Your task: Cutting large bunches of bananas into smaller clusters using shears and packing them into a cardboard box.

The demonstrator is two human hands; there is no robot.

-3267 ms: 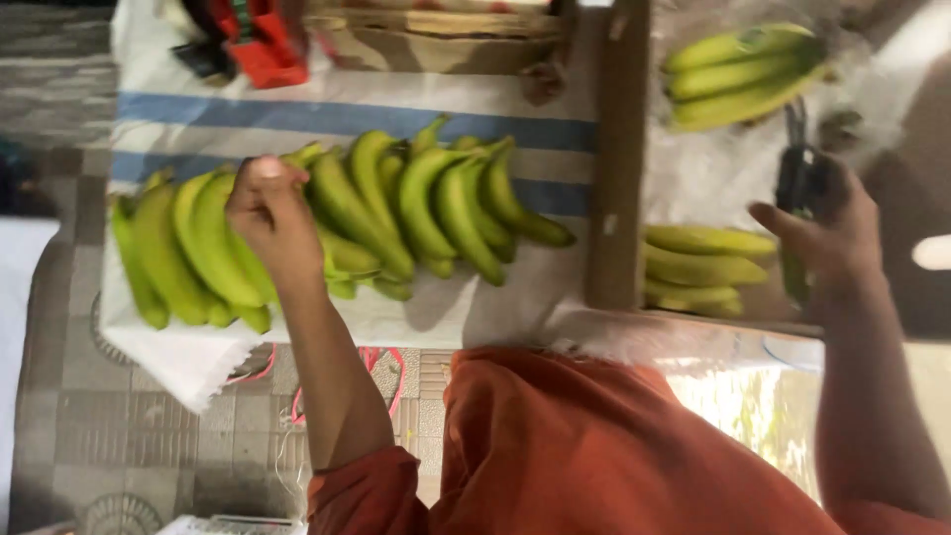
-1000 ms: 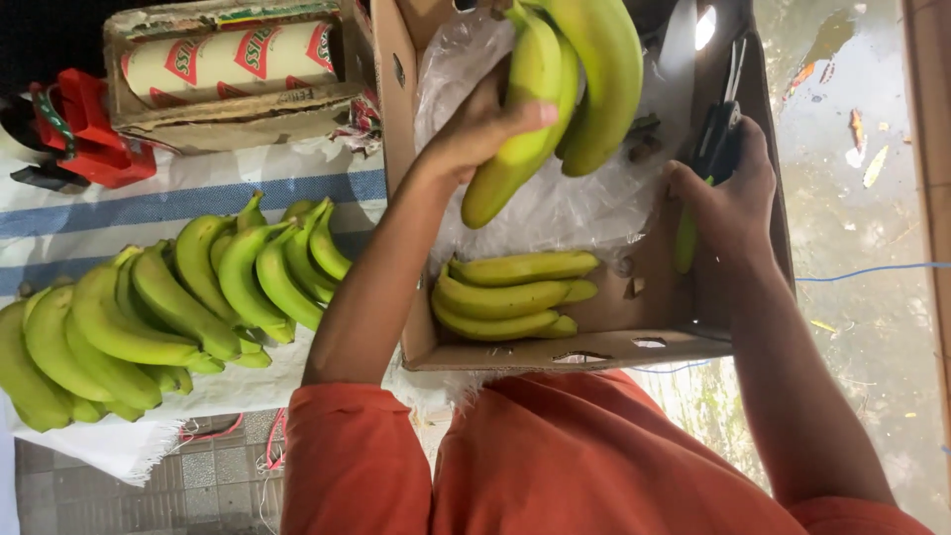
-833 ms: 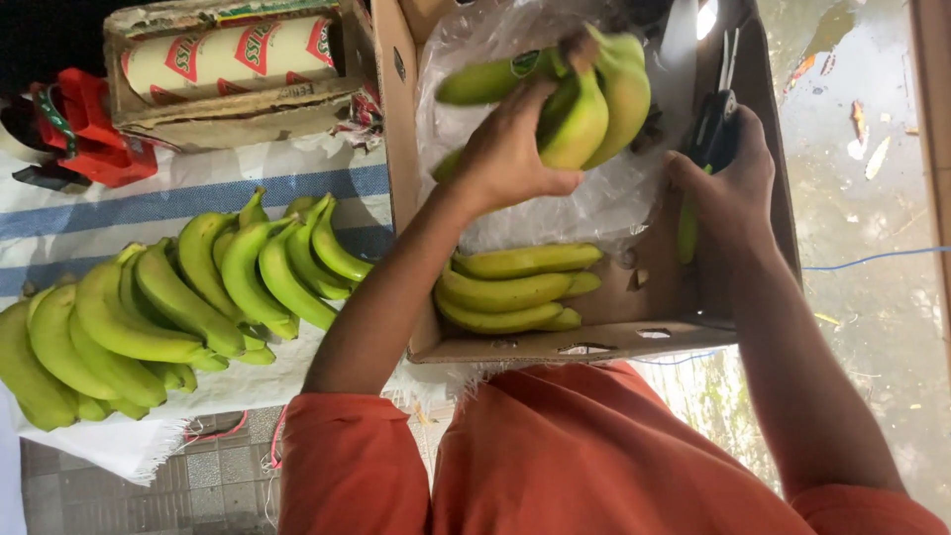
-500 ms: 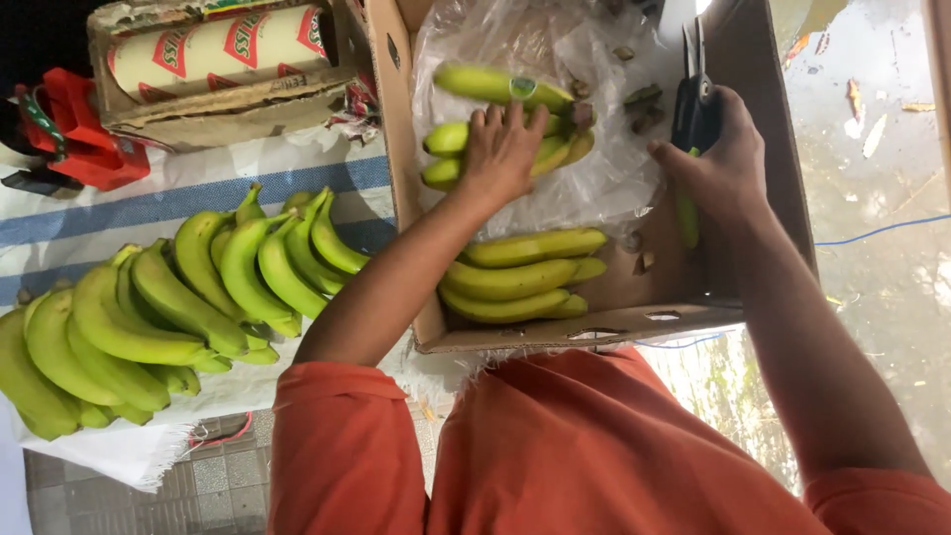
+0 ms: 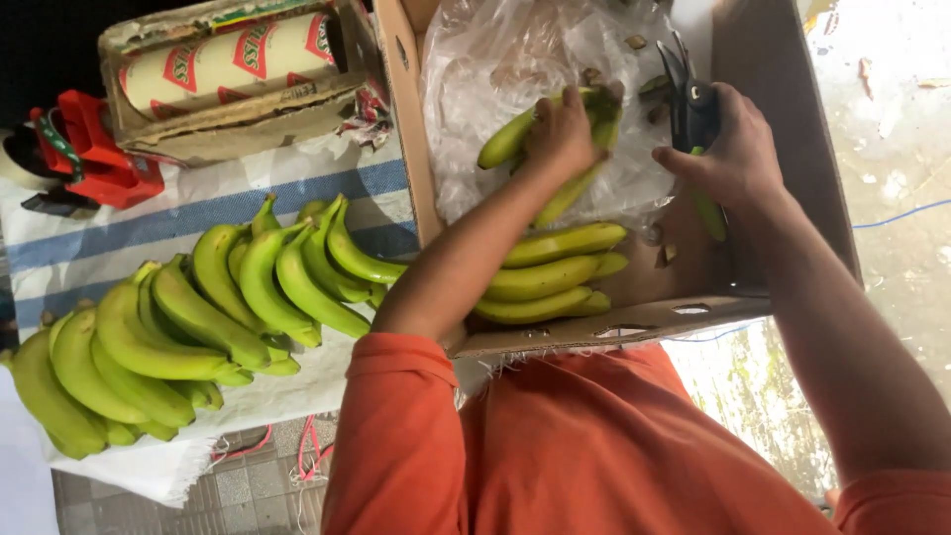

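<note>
Here, cardboard box [image 5: 792, 149] taken as landmark, open top facing camera, lined with clear plastic bag [image 5: 495, 59]. Left hand [image 5: 560, 134] inside box at far end, palm down, fingers curled and pressed onto green banana cluster [image 5: 510, 139] lying on plastic; cluster directly under hand, touching, long axis slanting from box's left wall toward its middle. Right hand [image 5: 728, 159] also over box, toward right wall, closed around dark-handled cutter [image 5: 684, 94], blades pointing to far end; a green banana tip [image 5: 708, 213] showing just below that fist, grip on it cannot tell. Left hand nearer cluster; right hand just beside it, apart. Second banana cluster [image 5: 555, 277] at near end of box, long axis crosswise, partly hidden by left forearm. Outside box, left of it on striped cloth over desk [image 5: 198, 213]: big green banana bunches [image 5: 198, 317], near box's left wall. Beyond those, red tool [image 5: 84, 154] and small carton with roll [image 5: 238, 69], beside box's far left corner.
</note>
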